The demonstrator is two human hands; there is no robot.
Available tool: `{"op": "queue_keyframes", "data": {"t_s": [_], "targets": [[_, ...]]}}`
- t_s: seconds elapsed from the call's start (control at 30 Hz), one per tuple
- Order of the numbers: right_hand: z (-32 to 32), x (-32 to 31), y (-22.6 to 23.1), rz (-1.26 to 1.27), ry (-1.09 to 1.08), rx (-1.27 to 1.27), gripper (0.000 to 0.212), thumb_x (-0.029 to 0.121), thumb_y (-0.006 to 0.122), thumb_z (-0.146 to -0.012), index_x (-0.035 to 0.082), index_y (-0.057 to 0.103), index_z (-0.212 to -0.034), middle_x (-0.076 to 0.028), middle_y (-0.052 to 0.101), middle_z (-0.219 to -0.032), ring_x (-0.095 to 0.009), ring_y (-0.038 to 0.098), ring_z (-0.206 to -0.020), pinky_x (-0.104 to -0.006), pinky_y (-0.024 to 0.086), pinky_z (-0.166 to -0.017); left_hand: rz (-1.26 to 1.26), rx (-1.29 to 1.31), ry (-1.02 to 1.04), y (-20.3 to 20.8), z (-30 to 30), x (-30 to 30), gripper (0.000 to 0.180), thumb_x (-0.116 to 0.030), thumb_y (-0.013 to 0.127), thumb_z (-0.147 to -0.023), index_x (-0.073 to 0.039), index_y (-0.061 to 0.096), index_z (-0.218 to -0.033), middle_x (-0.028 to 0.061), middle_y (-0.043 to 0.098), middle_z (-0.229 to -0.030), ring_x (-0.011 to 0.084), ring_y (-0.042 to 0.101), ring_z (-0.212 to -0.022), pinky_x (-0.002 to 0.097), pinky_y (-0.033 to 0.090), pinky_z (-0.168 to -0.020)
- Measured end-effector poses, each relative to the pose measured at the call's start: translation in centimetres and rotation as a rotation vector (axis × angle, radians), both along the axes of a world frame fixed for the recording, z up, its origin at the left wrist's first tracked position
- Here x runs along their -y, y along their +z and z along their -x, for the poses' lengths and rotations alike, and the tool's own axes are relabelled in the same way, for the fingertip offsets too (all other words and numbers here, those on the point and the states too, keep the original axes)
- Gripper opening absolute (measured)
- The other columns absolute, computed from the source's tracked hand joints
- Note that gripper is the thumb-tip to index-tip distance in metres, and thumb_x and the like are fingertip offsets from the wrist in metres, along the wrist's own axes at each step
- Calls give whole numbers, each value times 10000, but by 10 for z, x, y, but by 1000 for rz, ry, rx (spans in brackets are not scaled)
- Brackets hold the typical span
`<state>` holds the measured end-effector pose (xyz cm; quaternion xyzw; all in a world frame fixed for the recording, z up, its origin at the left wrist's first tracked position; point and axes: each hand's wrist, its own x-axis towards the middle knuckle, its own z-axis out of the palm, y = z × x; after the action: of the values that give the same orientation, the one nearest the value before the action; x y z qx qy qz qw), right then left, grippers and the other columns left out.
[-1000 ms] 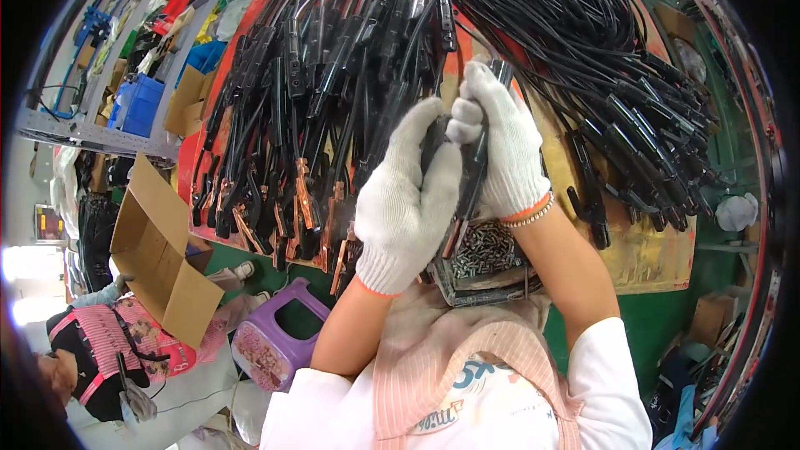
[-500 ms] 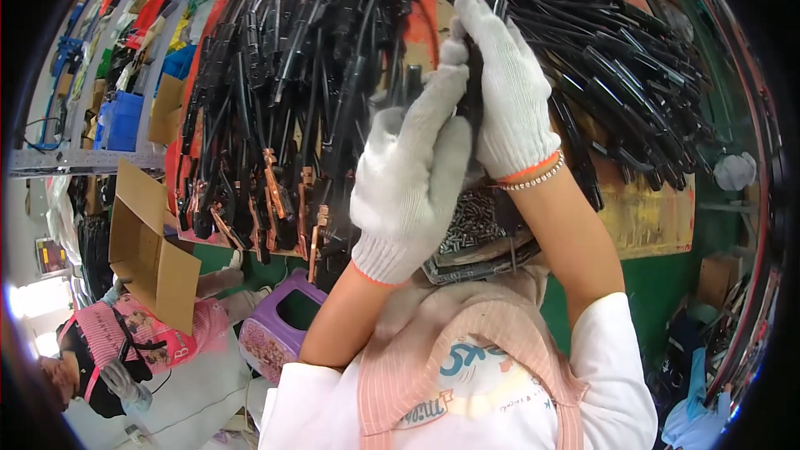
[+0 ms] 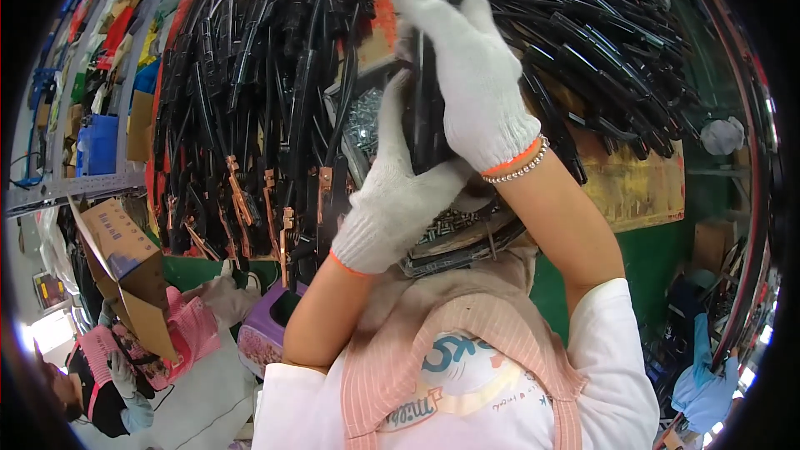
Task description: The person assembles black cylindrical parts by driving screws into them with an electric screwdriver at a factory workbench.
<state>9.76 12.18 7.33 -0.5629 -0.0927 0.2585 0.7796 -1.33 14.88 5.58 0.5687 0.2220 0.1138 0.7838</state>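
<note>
A long black tubular handle [image 3: 426, 108] stands nearly upright between my gloved hands, with a cable at its far end. My right hand [image 3: 482, 71] grips its upper part, fingers bent over it. My left hand [image 3: 400, 192] is around its lower end, one digit stretched up along the left side; its other fingers are partly hidden behind the handle. Left of them hang many black cables and handles [image 3: 292, 92], several with bare copper jaws [image 3: 239, 192]. Just behind my left hand is a tray of small metal parts [image 3: 364, 121].
A second tray of small metal screws [image 3: 450, 229] lies close to my body. More black cables [image 3: 592, 50] are heaped at the right over a yellow board [image 3: 637, 192]. A purple stool [image 3: 262, 329], an opened cardboard box [image 3: 125, 258] and a co-worker [image 3: 112, 367] are at left.
Both hands have moved left with the black handle. My left hand has dropped lower and spread its thumb and finger around the handle. The tray behind it now shows.
</note>
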Motion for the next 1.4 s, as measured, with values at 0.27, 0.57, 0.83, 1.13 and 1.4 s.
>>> {"op": "queue_keyframes", "data": {"t_s": [0.27,0.57,0.83,1.13,1.4], "targets": [[-17,61,-52,548,182,1130,711,388,673,-877,61,372,-1431,-287,467,-1326,-462,546,-1154,-467,476,-960,449,-169,127,-7,34,4,473,-1,593,-869,-45,403,-1299,42,543,-725,93,492,-483,213,355,-369],[-15,77,-48,517,253,601,910,276,805,-734,-20,343,-1460,-190,613,-1198,-291,652,-1003,-363,519,-910,727,-32,69,-33,62,2,656,-61,602,-890,-70,248,-1443,31,490,-663,93,433,-439,225,361,-381],[-28,141,7,-720,-14,356,560,203,759,-813,72,459,-1268,-17,531,-1048,-168,542,-977,-362,499,-908,286,-304,-16,-23,67,-1,707,34,600,-834,-148,336,-1464,56,552,-803,90,464,-509,233,378,-403],[-4,165,7,-923,75,305,623,13,685,-840,163,405,-1376,-8,628,-1035,-105,547,-658,-236,512,-680,657,-83,153,2,72,-7,846,53,672,-770,-176,276,-1482,141,631,-799,156,559,-457,249,422,-347],[7,141,-25,-641,-268,570,800,-53,566,-865,345,274,-1494,-17,477,-1258,-87,434,-648,-277,404,-518,723,-289,-15,-20,68,7,660,4,646,-860,-112,327,-1426,96,601,-725,165,566,-482,267,436,-388]]}}
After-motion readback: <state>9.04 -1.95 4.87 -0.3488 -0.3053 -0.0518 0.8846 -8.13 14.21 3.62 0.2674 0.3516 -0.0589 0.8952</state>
